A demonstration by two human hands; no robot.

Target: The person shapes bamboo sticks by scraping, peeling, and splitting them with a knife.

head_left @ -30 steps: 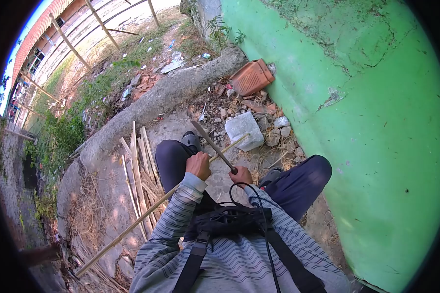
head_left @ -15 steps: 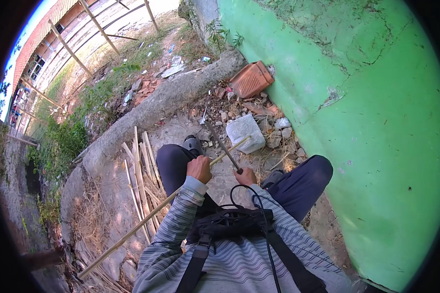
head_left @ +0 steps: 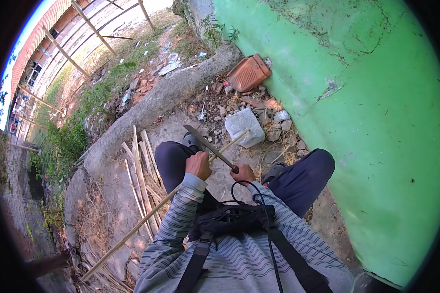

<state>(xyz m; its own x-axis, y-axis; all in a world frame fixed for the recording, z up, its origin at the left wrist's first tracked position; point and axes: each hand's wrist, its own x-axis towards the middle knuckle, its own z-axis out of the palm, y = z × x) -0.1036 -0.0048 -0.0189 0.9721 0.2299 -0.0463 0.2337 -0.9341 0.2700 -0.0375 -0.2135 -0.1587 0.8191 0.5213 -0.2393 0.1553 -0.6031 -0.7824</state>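
Note:
My left hand [head_left: 198, 165] is closed around a long bamboo strip [head_left: 137, 228]. The strip runs from the lower left, under my forearm, to a whitish block [head_left: 240, 122], where its far end lies on or against the top. In my right hand [head_left: 243, 173] is the dark handle of a knife with a long blade [head_left: 208, 140]. That blade points up and to the left and crosses over the strip just beyond my left hand. Whether the edge touches the strip I cannot tell.
Several split bamboo pieces [head_left: 141, 176] lie left of my knee. A green wall [head_left: 371, 161] rises on the right. Ahead are rubble and an orange container [head_left: 250, 73]. A low concrete kerb [head_left: 156, 100] curves along the left. A black cable [head_left: 265, 215] hangs at my chest.
The knife blade has swung left and lower, so its tip now sits nearer my left shoe. My right hand has shifted slightly up. The left hand keeps its hold on the bamboo strip.

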